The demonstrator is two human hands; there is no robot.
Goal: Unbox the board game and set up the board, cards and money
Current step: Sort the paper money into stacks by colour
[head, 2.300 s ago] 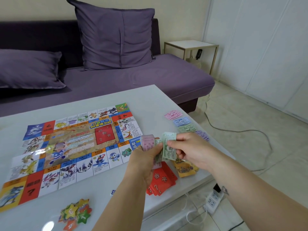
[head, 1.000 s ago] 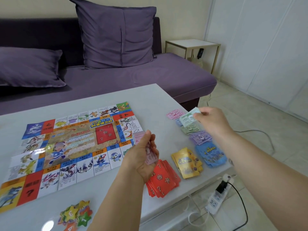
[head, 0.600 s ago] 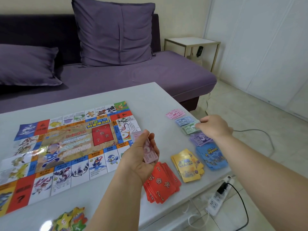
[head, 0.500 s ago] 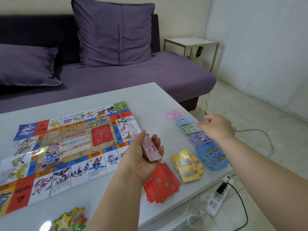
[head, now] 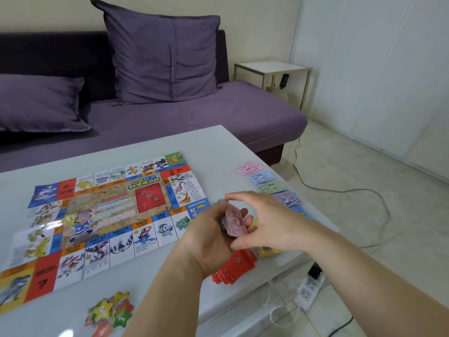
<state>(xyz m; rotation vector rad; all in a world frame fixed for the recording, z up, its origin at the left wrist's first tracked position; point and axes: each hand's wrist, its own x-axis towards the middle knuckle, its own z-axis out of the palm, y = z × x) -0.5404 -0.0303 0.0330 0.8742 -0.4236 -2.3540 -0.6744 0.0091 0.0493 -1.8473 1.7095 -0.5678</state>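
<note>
The left hand (head: pixel 209 239) sits at centre frame, fingers curled round a stack of pink banknotes (head: pixel 233 222) held on edge above the surface (head: pixel 218 147). The right hand (head: pixel 269 220) arches over that stack, forefinger at its far end and thumb at its near end; whether they press the notes cannot be told.

The game board (head: pixel 104 215) lies flat at left, its near left corner close to the surface's front edge. A bare strip of surface runs between the board's right side and the money row. That row follows the right edge: pink notes (head: pixel 249 167), blue notes (head: pixel 262 177), green notes (head: pixel 273 187) and purple notes (head: pixel 286 198), each just beside the next. Yellow cards (head: pixel 268 251) and a fan of red cards (head: pixel 233 268) lie below the hands, near the front edge. Star tokens (head: pixel 109 312) are heaped at the lower left.

Behind the surface stands a purple sofa (head: pixel 194 117) with two cushions (head: pixel 167 52). A side table (head: pixel 272 66) is at upper right, and a power strip (head: pixel 308 290) and cable (head: pixel 340 190) lie on the tiled floor.
</note>
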